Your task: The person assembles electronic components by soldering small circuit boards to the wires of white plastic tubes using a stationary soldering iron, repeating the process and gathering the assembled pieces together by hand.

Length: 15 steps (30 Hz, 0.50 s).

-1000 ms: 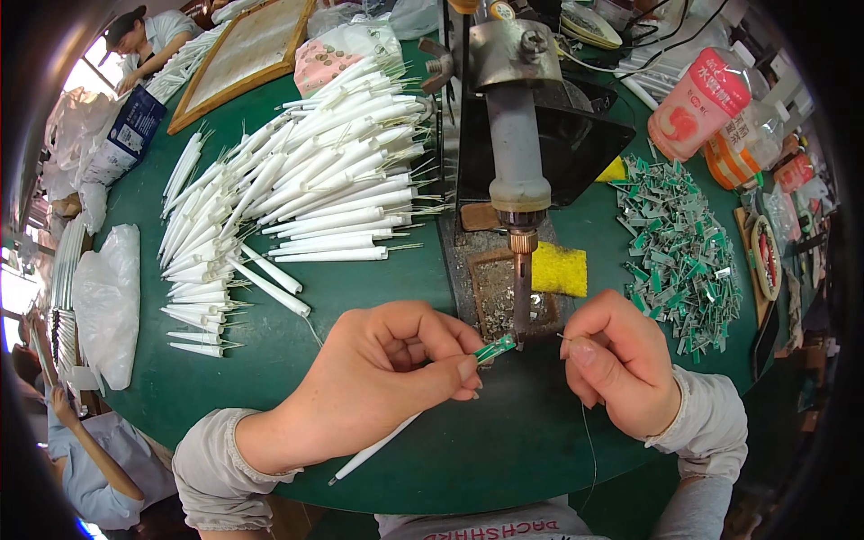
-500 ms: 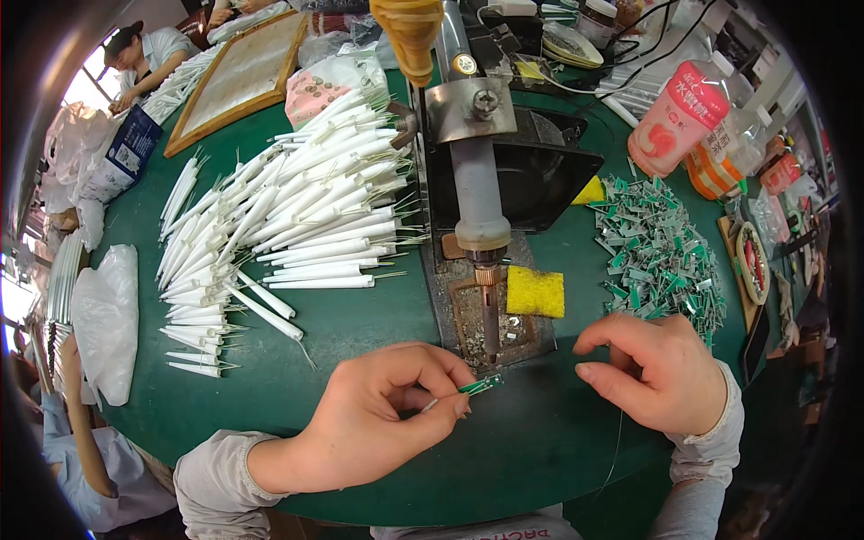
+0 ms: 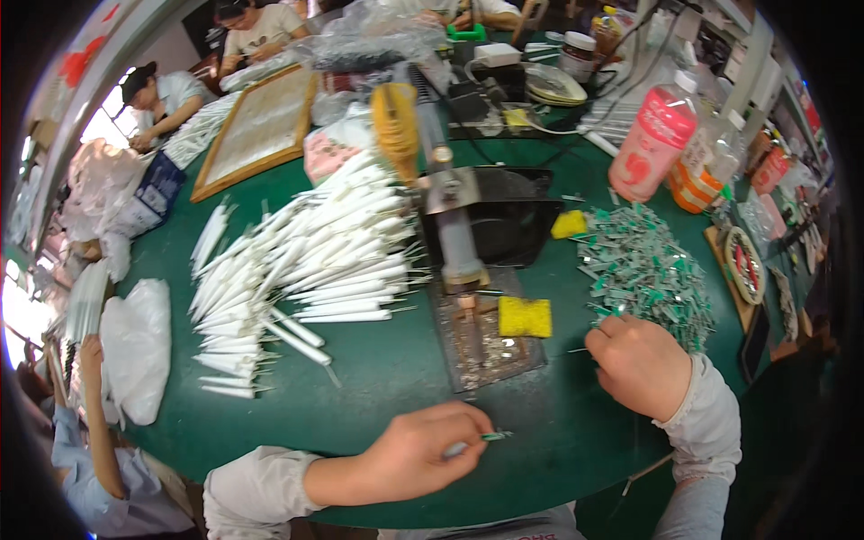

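Observation:
My left hand (image 3: pixel 414 454) is closed in a pinch near the table's front edge. A small green circuit board (image 3: pixel 495 436) sticks out from its fingertips. My right hand (image 3: pixel 641 364) reaches to the near edge of a heap of small green circuit boards (image 3: pixel 648 261), its fingers bent and drawn together. Whatever lies between those fingertips is too small to make out. Between the hands, a soldering iron (image 3: pixel 457 243) is fixed tip-down over a dirty metal plate (image 3: pixel 499 364). A yellow sponge (image 3: pixel 525 317) rests on the plate's right side.
White tubes with thin wire ends (image 3: pixel 346 234) are piled at the left. Beyond them lies a wood-framed board (image 3: pixel 256 126). A pink-labelled bottle (image 3: pixel 650 144) and an orange-labelled bottle (image 3: pixel 706 171) stand at the far right. A plastic bag (image 3: pixel 135 351) sits at the left edge. Other people work beyond the table.
My right hand has moved to the circuit board heap and its fingers have come together. My left hand, still pinching its board, is lower and farther from the iron's tip. The view has shifted.

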Each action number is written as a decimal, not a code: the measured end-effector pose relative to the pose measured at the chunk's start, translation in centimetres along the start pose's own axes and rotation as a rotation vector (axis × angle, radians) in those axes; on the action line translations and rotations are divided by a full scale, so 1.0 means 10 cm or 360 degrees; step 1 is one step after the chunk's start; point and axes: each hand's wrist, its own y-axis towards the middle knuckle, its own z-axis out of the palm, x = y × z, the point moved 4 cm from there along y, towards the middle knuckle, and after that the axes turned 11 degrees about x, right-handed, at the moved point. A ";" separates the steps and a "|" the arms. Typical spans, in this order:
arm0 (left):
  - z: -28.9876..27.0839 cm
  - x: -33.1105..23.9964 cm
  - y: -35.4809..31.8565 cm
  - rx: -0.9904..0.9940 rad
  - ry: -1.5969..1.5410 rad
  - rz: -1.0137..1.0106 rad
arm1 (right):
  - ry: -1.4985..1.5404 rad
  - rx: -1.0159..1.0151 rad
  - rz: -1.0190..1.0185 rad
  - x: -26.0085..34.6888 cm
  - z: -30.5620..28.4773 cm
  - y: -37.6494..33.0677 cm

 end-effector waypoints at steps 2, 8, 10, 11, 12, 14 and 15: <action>0.10 -0.04 0.00 0.0057 0.0232 0.0176 | -0.0091 -0.0010 0.0070 -0.03 0.06 0.01; 0.29 -0.07 -0.07 0.0243 0.0760 0.0510 | -0.0071 0.0032 -0.0032 0.02 0.10 0.08; 0.31 -0.06 -0.09 0.0271 0.0870 0.0479 | -0.0060 0.0018 -0.0062 0.08 0.09 0.09; 0.29 -0.07 -0.10 0.0258 0.0874 0.0471 | -0.0019 0.0013 -0.0115 0.13 0.07 0.10; 0.28 -0.07 -0.11 0.0281 0.0931 0.0458 | 0.0021 0.0008 -0.0171 0.18 0.05 0.11; 0.22 -0.11 -0.10 0.0283 0.0986 0.0454 | 0.0107 0.0055 -0.0341 0.27 0.00 0.11; 0.17 -0.15 -0.12 0.0319 0.1020 0.0460 | 0.0207 0.0100 -0.0503 0.32 -0.01 0.11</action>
